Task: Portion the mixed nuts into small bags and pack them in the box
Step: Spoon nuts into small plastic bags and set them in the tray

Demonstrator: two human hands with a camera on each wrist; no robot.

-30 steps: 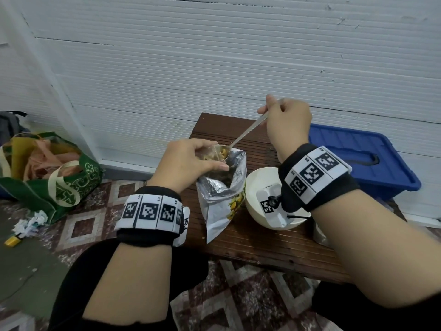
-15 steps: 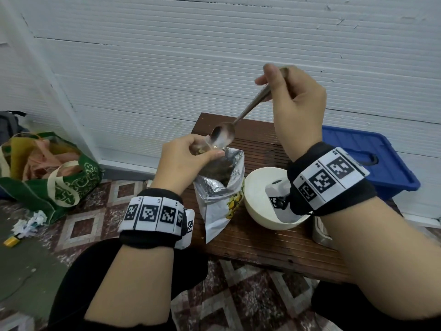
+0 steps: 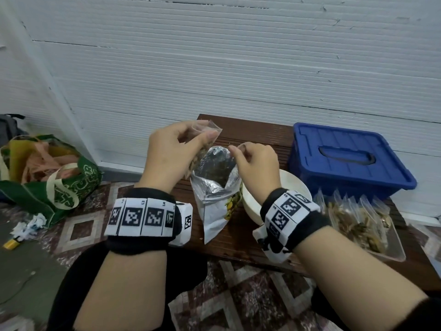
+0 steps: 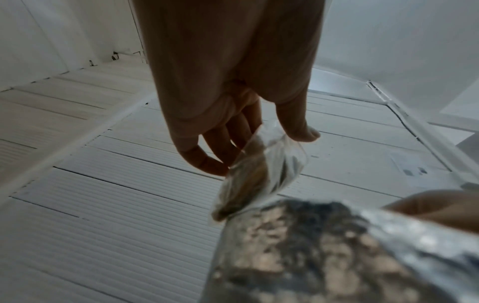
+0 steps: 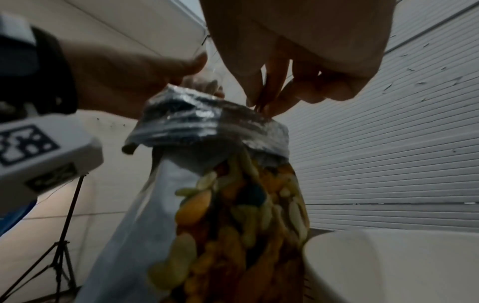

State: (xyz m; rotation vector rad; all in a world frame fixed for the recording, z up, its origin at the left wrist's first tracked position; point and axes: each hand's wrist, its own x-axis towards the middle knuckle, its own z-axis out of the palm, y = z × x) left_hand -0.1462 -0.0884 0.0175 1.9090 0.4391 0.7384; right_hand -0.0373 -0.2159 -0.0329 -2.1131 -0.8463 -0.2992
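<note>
Small clear plastic bag of nuts (image 3: 202,149) pinched in left hand (image 3: 171,151) fingers; right hand (image 3: 256,163) fingers pinching open silver foil nut pouch (image 3: 216,187) rim; no legible writing.

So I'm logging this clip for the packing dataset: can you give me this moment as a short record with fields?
left hand: left hand pinches the small clear bag of nuts, held up over the foil pouch
right hand: right hand fingers curled at the rim of the foil pouch; what they pinch is unclear
pouch: open, standing on the wooden table
bowl: white bowl beside the pouch
filled bags: several in the clear tray
box: blue box, lid on
</note>
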